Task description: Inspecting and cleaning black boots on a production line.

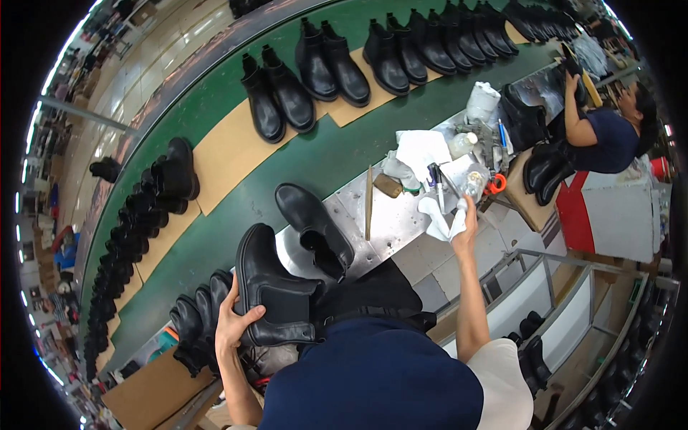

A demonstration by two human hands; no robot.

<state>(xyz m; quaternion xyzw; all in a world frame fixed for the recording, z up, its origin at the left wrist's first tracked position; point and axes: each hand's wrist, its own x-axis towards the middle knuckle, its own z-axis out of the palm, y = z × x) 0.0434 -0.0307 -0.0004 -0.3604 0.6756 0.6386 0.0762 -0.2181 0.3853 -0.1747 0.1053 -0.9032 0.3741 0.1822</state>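
My left hand [233,322] is closed round a black ankle boot [269,279], thumb on its side and fingers behind the sole. The boot has a dark elastic side panel and is held over my lap, at the bench's near edge. My right hand [466,226] is stretched out to the right, closed on a white cloth [435,215] that hangs from the fingers. Close by its fingertips is a small clear container [474,179]. Another black ankle boot [315,226] lies on the metal bench [380,222] between my hands.
Pairs of black boots [344,64] line a green conveyor [236,172] on brown card. Orange-handled scissors [496,184], a clear bottle [462,145] and a wooden stick [369,204] lie on the bench. A co-worker [609,132] handles footwear at right. A metal rack [566,287] stands beside me.
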